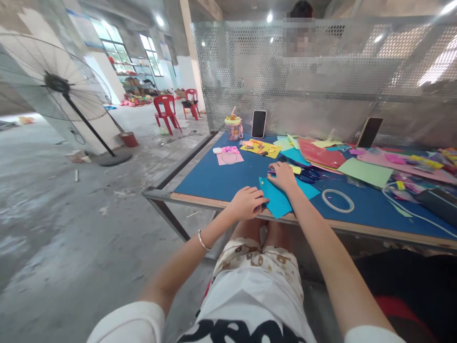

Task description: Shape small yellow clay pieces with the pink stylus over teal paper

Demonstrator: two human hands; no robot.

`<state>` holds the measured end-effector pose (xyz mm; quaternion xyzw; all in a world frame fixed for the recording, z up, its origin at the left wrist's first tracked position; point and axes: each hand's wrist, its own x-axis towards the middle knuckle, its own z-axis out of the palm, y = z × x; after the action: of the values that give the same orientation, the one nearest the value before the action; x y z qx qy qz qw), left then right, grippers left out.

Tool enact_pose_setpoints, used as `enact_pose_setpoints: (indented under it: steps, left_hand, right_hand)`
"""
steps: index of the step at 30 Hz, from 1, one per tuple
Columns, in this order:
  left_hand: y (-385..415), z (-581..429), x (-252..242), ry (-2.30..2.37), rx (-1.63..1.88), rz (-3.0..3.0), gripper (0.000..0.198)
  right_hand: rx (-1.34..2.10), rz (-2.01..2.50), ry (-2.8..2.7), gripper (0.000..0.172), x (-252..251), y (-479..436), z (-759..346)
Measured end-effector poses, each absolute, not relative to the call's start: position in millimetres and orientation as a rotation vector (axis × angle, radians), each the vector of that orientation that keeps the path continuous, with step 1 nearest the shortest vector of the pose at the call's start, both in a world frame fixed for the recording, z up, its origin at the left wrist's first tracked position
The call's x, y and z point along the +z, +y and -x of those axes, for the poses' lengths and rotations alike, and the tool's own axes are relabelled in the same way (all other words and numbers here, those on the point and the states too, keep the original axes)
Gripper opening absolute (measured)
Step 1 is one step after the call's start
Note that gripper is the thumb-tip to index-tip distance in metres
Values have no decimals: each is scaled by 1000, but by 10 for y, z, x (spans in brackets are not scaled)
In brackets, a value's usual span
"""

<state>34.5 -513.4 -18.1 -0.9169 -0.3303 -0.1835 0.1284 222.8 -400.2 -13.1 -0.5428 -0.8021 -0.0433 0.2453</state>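
Observation:
A bright blue sheet of paper (279,202) lies at the front edge of the blue table (203,178), one corner reaching over the edge. My left hand (249,202) has its fingers curled at the sheet's left edge, a silver bangle on the wrist. On the sheet's upper part rests my right hand (282,175), fingers bent; whether they pinch anything is hidden. A small pale yellow bit (263,182) is near the sheet's upper left corner. Dark blue scissors (306,175) lie just beyond my right hand.
A ring of clear tape (337,201), colored papers (321,155) and a cable lie rightward. Further back are a phone (259,124), a second phone (370,133), a lidded cup (233,127) and pink and yellow sheets with small pieces. Behind a perforated metal screen is a person.

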Motion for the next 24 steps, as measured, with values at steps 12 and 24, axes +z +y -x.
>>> enact_pose_setpoints:
  steps: [12, 24]
  left_hand:
    - [-5437, -592, -338, -914, -631, 2712, 38]
    - [-5127, -297, -267, -1048, -737, 2681, 26]
  right_hand:
    - [-12, 1571, -2154, 25, -216, -3874, -2426]
    - [-107, 1769, -2066, 36, 76, -4381, -3189]
